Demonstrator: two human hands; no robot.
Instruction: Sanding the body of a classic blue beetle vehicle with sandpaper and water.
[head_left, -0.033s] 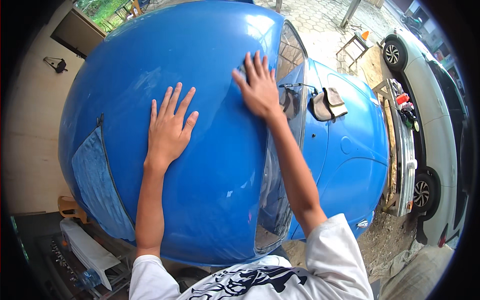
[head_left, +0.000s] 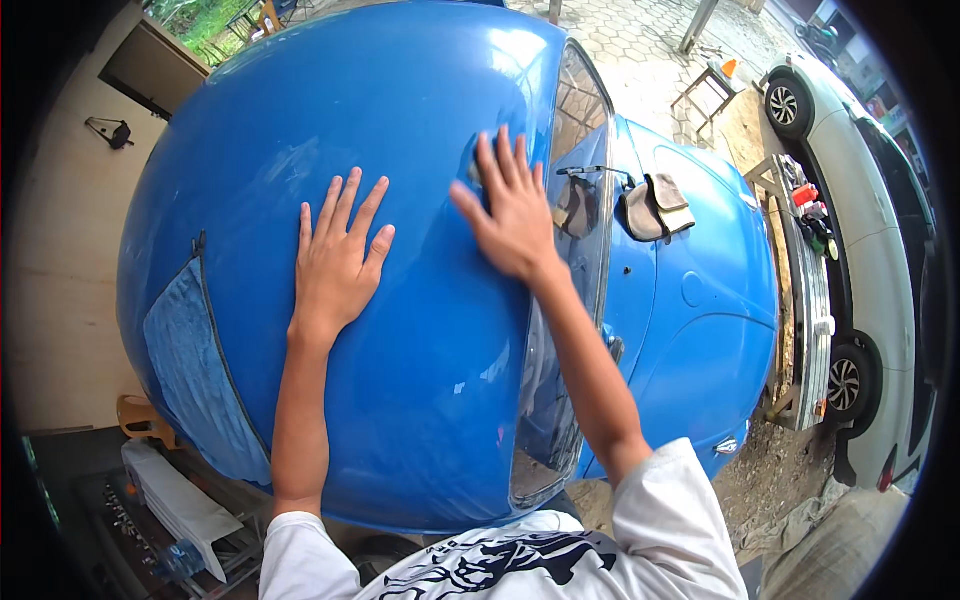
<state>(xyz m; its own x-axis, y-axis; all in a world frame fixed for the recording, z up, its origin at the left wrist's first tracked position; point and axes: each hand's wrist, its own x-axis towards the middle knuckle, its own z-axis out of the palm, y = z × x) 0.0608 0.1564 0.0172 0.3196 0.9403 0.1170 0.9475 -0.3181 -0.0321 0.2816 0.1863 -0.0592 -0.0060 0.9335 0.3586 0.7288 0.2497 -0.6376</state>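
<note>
A blue car's rounded roof (head_left: 430,330) fills the middle of the view, with hazy patches and bright reflections on its paint. My left hand (head_left: 338,255) lies flat on the left-middle of the roof, fingers spread, holding nothing that I can see. Farther right, close to the windshield (head_left: 560,350), my right hand (head_left: 508,210) is spread palm down against the roof. Its fingertips are a little smeared by motion. A small greyish patch shows beside its fingers; whether that is a reflection or something under the palm, I cannot make out.
A folded grey-and-brown cloth (head_left: 657,208) lies by the wiper on the blue hood (head_left: 690,290). A light blue cloth (head_left: 205,375) covers the rear window area. A wooden bench (head_left: 795,300) holding bottles stands before a silver car (head_left: 880,240). A small stool (head_left: 710,95) is farther back.
My right hand has slid slightly toward me and to the left across the roof. My left hand stays in nearly the same place.
</note>
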